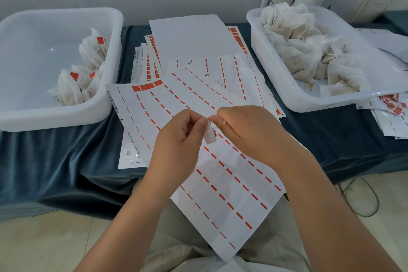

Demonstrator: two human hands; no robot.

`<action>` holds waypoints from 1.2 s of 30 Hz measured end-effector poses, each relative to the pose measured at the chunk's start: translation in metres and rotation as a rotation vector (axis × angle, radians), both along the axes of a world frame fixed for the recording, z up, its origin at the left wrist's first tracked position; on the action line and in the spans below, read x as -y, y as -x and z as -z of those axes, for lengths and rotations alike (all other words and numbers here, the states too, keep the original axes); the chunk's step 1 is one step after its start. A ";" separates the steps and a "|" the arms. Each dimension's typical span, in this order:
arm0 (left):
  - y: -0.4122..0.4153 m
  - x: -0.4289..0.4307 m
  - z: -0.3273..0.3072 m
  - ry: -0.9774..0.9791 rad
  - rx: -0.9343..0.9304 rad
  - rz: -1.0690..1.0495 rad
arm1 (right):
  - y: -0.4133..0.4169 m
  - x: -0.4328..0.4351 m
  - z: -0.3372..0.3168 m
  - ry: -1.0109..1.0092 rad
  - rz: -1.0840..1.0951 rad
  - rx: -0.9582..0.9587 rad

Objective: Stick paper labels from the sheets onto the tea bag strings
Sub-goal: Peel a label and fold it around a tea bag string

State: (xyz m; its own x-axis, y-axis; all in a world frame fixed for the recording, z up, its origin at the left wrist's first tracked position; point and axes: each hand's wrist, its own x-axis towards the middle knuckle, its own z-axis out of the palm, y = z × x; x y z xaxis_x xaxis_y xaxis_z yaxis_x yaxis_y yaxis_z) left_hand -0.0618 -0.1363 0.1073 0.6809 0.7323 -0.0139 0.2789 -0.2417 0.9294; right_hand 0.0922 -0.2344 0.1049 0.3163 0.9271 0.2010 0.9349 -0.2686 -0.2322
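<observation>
Your left hand [183, 137] pinches a peeled label [209, 137] and your right hand [249, 130] pinches the string [213, 128] at mid-frame above the lap sheet [231, 194] (bag itself hidden), so you seem mid-sticking; next, fold it squarely over the string.

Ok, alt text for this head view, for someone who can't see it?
The left hand pinches a small paper label and the right hand holds a thin white string to it, above a mostly peeled label sheet. The left tub holds labelled tea bags, the right tub unlabelled tea bags.
</observation>
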 end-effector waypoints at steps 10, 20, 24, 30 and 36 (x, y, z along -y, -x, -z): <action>0.006 -0.003 -0.004 0.251 0.069 0.025 | 0.003 0.002 0.002 -0.027 0.025 -0.138; 0.010 -0.009 -0.004 0.471 0.159 0.021 | 0.004 0.002 0.009 -0.128 0.038 -0.211; 0.007 -0.013 -0.002 0.536 0.147 -0.027 | 0.004 0.000 0.003 -0.189 0.027 -0.179; 0.006 -0.019 -0.002 0.805 0.151 0.073 | 0.010 -0.001 -0.007 -0.317 -0.048 -0.166; 0.006 -0.021 0.001 0.814 0.157 0.148 | 0.008 0.000 -0.005 -0.319 -0.061 -0.140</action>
